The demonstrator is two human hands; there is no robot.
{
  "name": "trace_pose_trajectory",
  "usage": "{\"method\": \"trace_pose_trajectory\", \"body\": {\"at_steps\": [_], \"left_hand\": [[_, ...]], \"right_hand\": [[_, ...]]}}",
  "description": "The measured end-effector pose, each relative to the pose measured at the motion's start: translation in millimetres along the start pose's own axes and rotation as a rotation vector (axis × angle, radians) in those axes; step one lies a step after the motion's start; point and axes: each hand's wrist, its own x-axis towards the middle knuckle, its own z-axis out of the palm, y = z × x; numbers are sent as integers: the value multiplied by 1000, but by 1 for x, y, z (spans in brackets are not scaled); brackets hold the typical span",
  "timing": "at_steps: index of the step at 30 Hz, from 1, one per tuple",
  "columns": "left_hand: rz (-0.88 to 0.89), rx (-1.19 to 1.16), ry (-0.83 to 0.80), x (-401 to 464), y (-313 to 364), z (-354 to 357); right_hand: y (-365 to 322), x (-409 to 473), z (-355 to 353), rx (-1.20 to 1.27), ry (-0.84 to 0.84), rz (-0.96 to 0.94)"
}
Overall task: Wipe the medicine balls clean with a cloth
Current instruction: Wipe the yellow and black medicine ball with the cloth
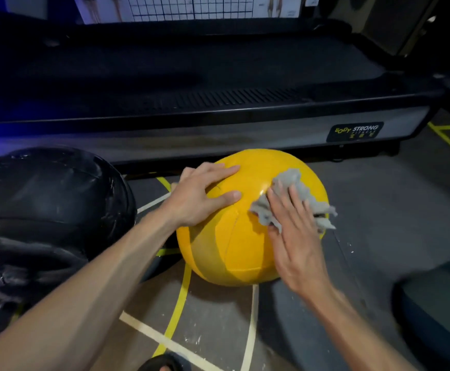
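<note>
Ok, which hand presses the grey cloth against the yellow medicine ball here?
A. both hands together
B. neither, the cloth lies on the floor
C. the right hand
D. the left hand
C: the right hand lies flat on the grey cloth against the yellow medicine ball, while the left hand rests bare on the ball.

Large yellow medicine ball (234,236): smooth, semi-glossy leather-like skin, stitched panel seams visible. Crumpled grey cloth (293,199): soft, matt, frayed at edges. Big black medicine ball (49,204): glossy, scuffed and cracked surface. Grey floor (379,223): matt, speckled, taped lines. Black treadmill deck (191,65): matt belt, ribbed plastic trim.
</note>
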Motion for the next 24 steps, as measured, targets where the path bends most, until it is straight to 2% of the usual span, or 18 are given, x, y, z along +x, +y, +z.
{"method": "trace_pose_trajectory", "body": {"at_steps": [2,4,6,8,9,10,12,13,14,16,17,18,20,24], "left_hand": [[61,26,6,-24,2,11],[145,64,11,-50,11,25],[282,76,23,-74,20,38],[396,-42,60,-90,22,39],[397,-116,106,-95,18,37],[347,-162,183,-97,10,35],[108,-153,280,-96,-14,27],[-57,-115,201,-95,-26,24],[-203,-82,45,-97,-37,24],[-341,-70,-305,-106,-53,36],[-322,-113,-409,-112,-59,43],[-281,-170,-417,-115,-63,49],[-241,-252,-274,-115,-67,58],[-172,92,-127,-92,-55,49]], "right_hand": [[12,-9,-12,146,54,61],[15,-2,-28,262,143,279],[20,7,-48,289,132,461],[28,10,-66,316,57,531],[30,10,-73,336,22,531],[31,7,-78,343,-5,529],[34,0,-81,312,-40,511],[34,-3,-82,298,-45,507],[34,-4,-83,295,-43,514],[36,-2,-85,309,-32,561],[38,0,-85,319,-25,584],[39,3,-86,331,-14,604],[44,4,-88,353,7,625],[54,0,-88,378,87,654]]}}
